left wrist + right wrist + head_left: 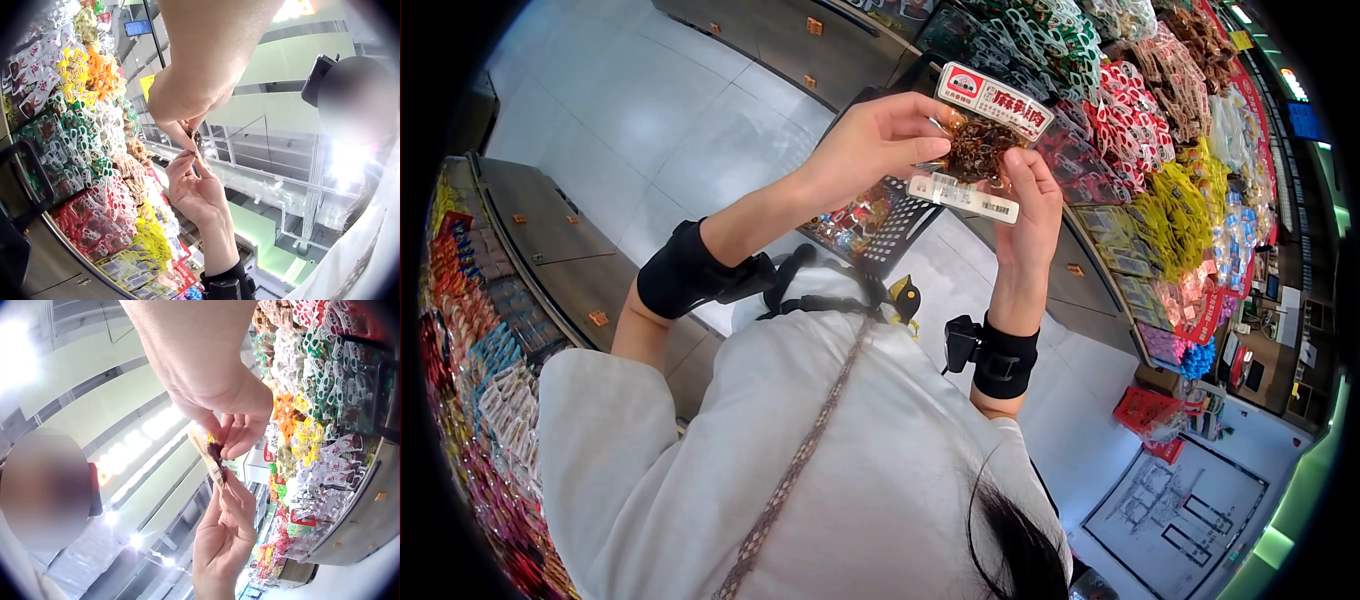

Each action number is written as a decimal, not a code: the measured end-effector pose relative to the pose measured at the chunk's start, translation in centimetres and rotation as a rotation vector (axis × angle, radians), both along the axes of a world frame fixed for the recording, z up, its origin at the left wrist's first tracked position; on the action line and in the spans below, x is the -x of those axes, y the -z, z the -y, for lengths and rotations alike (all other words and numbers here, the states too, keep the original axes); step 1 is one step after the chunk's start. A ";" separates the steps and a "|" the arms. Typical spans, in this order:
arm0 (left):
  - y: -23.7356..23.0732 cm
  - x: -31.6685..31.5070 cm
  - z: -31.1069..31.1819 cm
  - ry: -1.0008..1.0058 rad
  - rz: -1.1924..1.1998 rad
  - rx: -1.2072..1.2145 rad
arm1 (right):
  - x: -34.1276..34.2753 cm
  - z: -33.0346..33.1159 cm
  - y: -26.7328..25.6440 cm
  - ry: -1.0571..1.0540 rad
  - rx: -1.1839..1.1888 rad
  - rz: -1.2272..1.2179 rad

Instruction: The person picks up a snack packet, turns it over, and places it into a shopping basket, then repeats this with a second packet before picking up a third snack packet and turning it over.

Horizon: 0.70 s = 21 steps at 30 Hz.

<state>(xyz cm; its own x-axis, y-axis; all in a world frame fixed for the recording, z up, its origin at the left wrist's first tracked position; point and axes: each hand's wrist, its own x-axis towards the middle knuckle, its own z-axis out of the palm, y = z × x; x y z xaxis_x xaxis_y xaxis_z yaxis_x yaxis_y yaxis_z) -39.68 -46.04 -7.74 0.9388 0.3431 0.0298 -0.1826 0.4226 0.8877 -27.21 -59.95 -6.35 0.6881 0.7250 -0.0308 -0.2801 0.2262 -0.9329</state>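
Observation:
Both hands hold up a small clear snack packet [978,148] with dark brown pieces inside. A white and red label with Chinese characters runs along its upper edge, and a white strip with a barcode along its lower edge. My left hand [890,135] pinches the packet's left side between thumb and fingers. On the right side, my right hand [1030,205] pinches it with the thumb in front. In the right wrist view the packet [209,456] appears nearly edge-on between the two hands. Below the hands is a black shopping basket [910,225] with colourful packets inside.
A long display counter [1090,290] curves along the right, heaped with green, red, white and yellow snack packets [1135,105]. Another counter with packaged goods [495,330] stands at the left. Pale floor tiles [690,110] lie between them. A red crate [1145,410] sits at lower right.

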 end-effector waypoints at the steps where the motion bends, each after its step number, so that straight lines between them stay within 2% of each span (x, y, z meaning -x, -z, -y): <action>1: 0.0 0.0 0.0 0.001 0.006 -0.001 | 0.0 -0.1 0.1 -0.002 -0.005 -0.004; 21: 1.9 -1.0 -2.3 0.061 -0.140 0.042 | -0.1 -1.6 2.1 0.056 0.039 -0.109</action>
<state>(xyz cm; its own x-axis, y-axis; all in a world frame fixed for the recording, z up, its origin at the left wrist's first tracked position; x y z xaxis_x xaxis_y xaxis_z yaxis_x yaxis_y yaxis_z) -38.69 -43.76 -9.65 0.9520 0.2832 -0.1159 -0.0310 0.4662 0.8842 -27.06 -58.34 -8.47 0.7187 0.6821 -0.1349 -0.3680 0.2085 -0.9062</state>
